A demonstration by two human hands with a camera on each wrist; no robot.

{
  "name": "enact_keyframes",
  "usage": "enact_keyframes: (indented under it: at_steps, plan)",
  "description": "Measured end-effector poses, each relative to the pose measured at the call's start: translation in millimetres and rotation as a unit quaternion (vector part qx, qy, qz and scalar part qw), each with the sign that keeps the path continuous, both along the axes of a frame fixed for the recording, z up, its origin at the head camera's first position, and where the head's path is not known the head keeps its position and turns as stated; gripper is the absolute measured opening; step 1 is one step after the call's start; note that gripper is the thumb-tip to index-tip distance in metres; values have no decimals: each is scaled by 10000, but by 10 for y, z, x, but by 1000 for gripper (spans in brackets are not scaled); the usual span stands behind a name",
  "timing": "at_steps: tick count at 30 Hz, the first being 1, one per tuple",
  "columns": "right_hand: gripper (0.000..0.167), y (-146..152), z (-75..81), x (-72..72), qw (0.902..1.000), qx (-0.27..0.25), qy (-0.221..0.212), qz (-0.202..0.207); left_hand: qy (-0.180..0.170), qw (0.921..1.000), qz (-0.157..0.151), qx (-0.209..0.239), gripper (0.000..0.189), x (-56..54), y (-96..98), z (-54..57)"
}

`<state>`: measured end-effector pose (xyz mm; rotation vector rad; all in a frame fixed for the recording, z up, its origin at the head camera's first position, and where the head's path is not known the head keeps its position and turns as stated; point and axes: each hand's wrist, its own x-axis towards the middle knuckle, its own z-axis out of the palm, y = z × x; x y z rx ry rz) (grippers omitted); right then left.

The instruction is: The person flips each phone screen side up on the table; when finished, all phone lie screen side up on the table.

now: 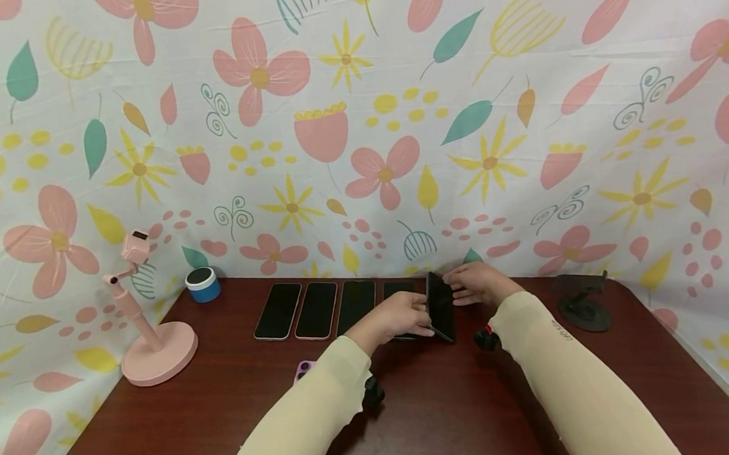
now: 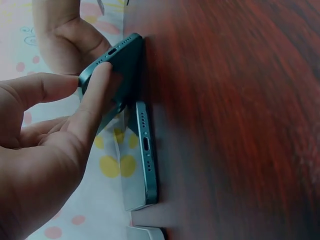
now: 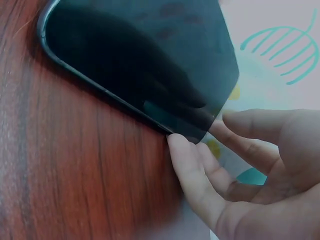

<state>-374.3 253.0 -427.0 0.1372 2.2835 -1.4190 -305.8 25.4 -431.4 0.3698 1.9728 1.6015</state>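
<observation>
A dark smartphone (image 1: 441,308) stands tilted on its long edge at the right end of a row of phones. My left hand (image 1: 397,317) pinches its near end between thumb and fingers; the left wrist view shows the charging port (image 2: 112,51) there. At the other side, my right hand (image 1: 475,283) has its fingertips against the phone's edge, and in the right wrist view the black screen (image 3: 135,70) leans above the wood. Just left of it lies another phone (image 1: 399,290), partly hidden by my left hand.
More dark-screened phones (image 1: 278,311) lie along the table's back. A purple phone (image 1: 303,368) shows partly behind my left sleeve. On the left are a pink stand (image 1: 160,354) and a blue-and-white round object (image 1: 203,287); a black stand (image 1: 584,307) is at the right. Flowered cloth (image 1: 357,115) hangs behind.
</observation>
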Motion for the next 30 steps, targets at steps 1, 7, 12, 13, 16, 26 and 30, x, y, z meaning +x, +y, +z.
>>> enact_keyframes:
  at_steps: [1, 7, 12, 13, 16, 26, 30]
  plan:
    - [51, 0, 4, 11, 10000, 23, -1, -22, 2, 10000, -3, -32, 66, -1, 4, -9]
    - [47, 0, -13, 35, 9996, 231, 11, -164, 144, 9997, -63, -212, 68, 0, 27, -66]
    - [48, 8, -16, 42, 9994, 297, 21, -157, 301, 9984, -146, -454, 69, 27, 37, -43]
    - [48, 7, -14, 45, 9994, 298, 22, -164, 337, 9979, -163, -521, 69, 34, 38, -35]
    - [49, 8, -11, 50, 9994, 310, 37, -145, 501, 9954, -210, -786, 70, 54, 38, -13]
    - [52, 34, -8, 70, 9983, 561, 120, 113, 1859, 9479, -545, -2529, 76, 47, 107, -34]
    - [53, 40, 1, 89, 9974, 668, 189, 176, 2038, 9360, -509, -2825, 74, 40, 159, -69]
